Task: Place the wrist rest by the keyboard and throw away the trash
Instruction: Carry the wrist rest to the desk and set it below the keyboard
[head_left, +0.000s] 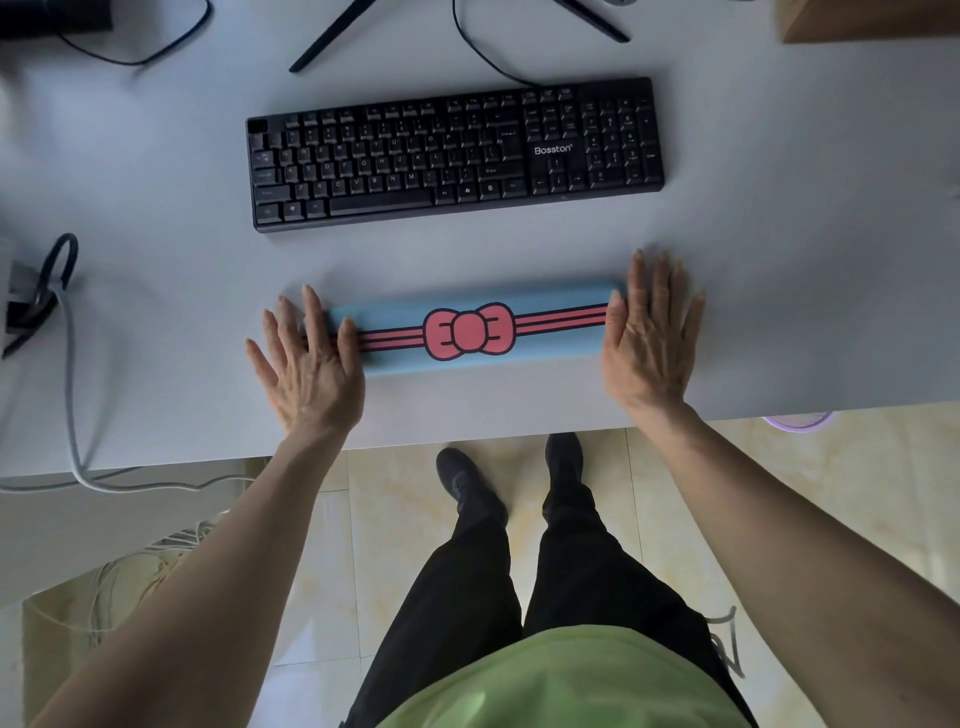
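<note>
Grey cable (70, 395): at your far left a smooth, round cord runs down the desk and loops over its near edge.
Desk (156, 171): a flat, matte, pale grey top; its near edge crosses in front of you, with glossy cream floor tiles (374, 525) below.
Left hand (306, 364): you hold it palm down with the fingers spread wide. Your thumb and the inner fingers lie over the left end of the wrist rest; the outer fingers reach past that end, over the desk.
Keyboard (454, 153): a black plastic full-size board, rectangular, with low square keys and the white word "Bosston" near its right side. A thin black cord leaves its far edge. It lies beyond your hands, tilted slightly.
Wrist rest (470, 332): a long, narrow pad with rounded ends and a soft-looking, smooth light blue face. A pink bow outlined in black sits at its middle, with pink stripes running to both ends. It lies flat on the desk between your hands, near the keyboard's front edge but apart from it, roughly parallel to it.
Right hand (652, 338): you hold it flat, palm down, fingers extended and only slightly parted. It covers the right end of the pad, thumb at the stripes, fingertips pointing toward the keyboard.
</note>
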